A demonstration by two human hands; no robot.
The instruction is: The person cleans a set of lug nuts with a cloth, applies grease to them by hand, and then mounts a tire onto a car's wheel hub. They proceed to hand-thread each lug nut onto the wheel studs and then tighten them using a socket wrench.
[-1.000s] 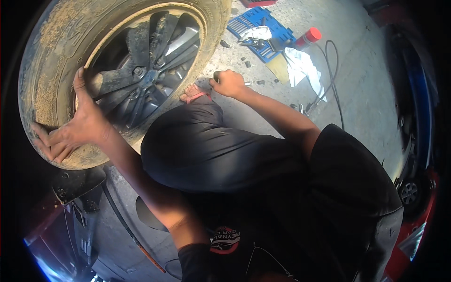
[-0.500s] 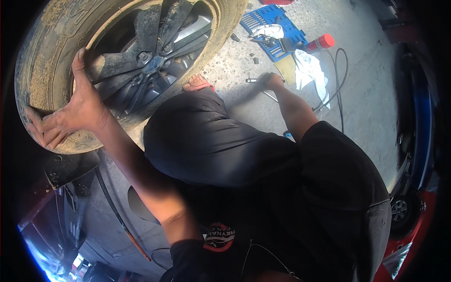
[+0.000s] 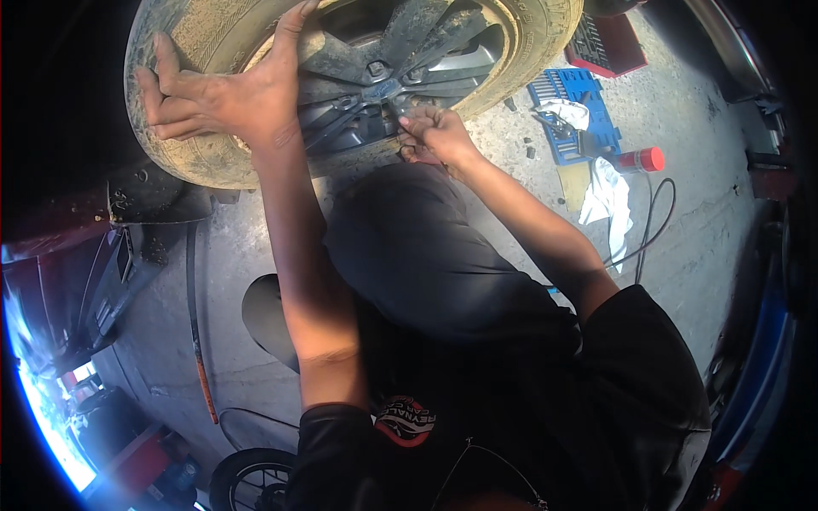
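One wheel, dark-spoked, tyre caked in tan mud; lies at 11 to 12 o'clock from the centre of the view, its top cut off by the edge. Clock hours below run from the same centre unless noted.

Left hand: at 9 o'clock of the wheel's hub, laid against the tyre. Open, fingers spread outward over the tread side, thumb stretched up along the rim.

Right hand: at 4 o'clock of the hub, in front of the rim's lower part. Fingers bent, tips drawn together near the spokes; cannot tell whether anything is pinched between them. A foot shows partly behind this hand.

Small dark pieces on the concrete floor, between 1 and 2 o'clock. Blue tool case, open, just before 2 o'clock; crumpled white rag on it. Red case beyond, between 1 and 2 o'clock. Red-capped can on its side, just past 2 o'clock, beside the blue case. White cloth on the floor, between 2 and 3 o'clock. Dark cable, looped, near 3 o'clock. Long rod, orange at its lower end, between 8 and 9 o'clock. Second, thinner wheel, partly visible, 7 o'clock.
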